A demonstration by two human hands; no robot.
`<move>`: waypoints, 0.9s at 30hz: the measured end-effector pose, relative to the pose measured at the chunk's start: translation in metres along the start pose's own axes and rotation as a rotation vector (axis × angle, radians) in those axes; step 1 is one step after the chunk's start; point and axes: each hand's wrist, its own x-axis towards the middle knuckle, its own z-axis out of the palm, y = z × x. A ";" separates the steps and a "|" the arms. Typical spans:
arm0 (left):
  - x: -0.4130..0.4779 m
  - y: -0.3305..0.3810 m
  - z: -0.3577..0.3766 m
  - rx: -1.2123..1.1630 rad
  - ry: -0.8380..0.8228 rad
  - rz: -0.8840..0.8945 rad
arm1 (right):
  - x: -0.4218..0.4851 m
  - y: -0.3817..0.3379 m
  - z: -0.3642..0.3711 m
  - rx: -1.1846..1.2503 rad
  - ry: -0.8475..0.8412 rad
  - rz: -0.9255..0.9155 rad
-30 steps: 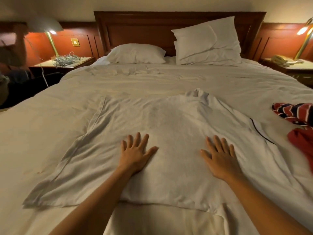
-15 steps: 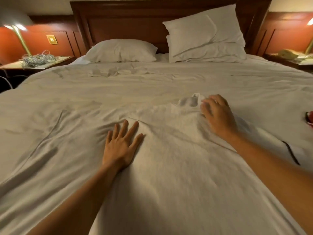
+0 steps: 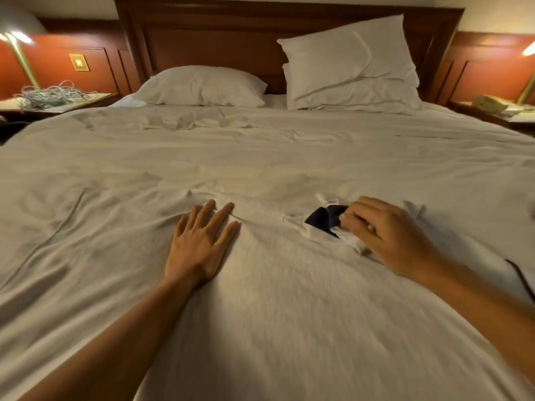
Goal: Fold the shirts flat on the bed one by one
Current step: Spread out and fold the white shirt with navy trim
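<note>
Across the near half of the bed (image 3: 289, 146), a white shirt (image 3: 289, 299) lay spread out and wrinkled. Its near hem ran out of frame. Its left sleeve (image 3: 58, 227) reached toward the bed's left side, and a dark-trimmed edge (image 3: 521, 280) sat at the frame's right. Open sheet ran from the shirt's far edge up to the pillows, rumpled near the top, with nothing lying on it.

Headboard (image 3: 217, 39) was at the far end. One pillow (image 3: 202, 86) lay flat on the left and another (image 3: 347, 62) was propped upright on the right, both well apart from the shirt. Nightstands flanked the bed: the left one (image 3: 86, 99) had a cable tangle (image 3: 49, 94), the right one (image 3: 492, 114) a phone (image 3: 489, 102).

Left hand (image 3: 199, 244) was pressed flat on the shirt's upper part, fingers straight and slightly apart. Right hand (image 3: 393, 238) had its fingers curled and pinching the collar (image 3: 324, 219), which was lifted off the sheet with its dark inside showing.
</note>
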 end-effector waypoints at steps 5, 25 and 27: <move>-0.002 0.001 -0.002 -0.004 0.010 -0.005 | -0.002 -0.004 -0.016 0.076 -0.246 0.296; -0.003 0.001 -0.003 -0.015 0.022 -0.021 | 0.129 0.071 -0.023 -0.044 0.010 0.791; -0.003 0.002 -0.004 -0.011 0.017 -0.023 | 0.122 0.064 -0.001 -0.112 -0.101 0.716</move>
